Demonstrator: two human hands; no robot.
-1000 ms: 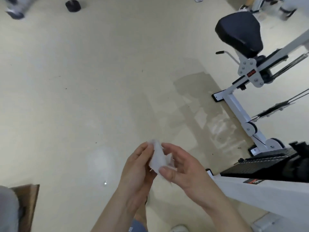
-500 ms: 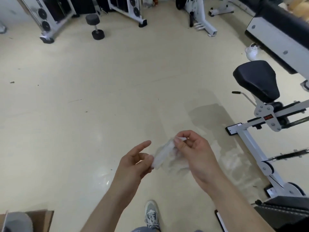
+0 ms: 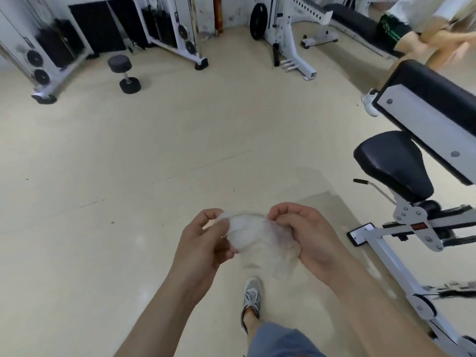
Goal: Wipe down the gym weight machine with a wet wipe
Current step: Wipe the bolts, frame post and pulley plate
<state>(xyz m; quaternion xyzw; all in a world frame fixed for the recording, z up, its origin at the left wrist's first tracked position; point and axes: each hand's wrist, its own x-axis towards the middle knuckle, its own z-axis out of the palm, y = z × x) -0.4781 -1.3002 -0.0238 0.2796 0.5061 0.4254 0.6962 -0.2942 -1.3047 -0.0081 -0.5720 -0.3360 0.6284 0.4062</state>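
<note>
Both hands [image 3: 203,243] pinching thin, crumpled wet wipe [image 3: 260,243]

A pale beige floor [image 3: 180,140] spread beyond the fingers [image 3: 288,211], scuffed and faintly glossy. Far ahead to their left, a black dumbbell [image 3: 119,63] stood near white cable stations [image 3: 185,34] against a white wall [image 3: 233,11]. Far ahead to their right stood a white rack [image 3: 288,34] holding a weight plate [image 3: 257,21], a black bench [image 3: 355,24] beside it.

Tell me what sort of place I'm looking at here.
A gym, most likely: a dumbbell is on the floor, a weight plate sits on a white rack at the back, and a weight machine with a black padded seat stands on the right.
</note>
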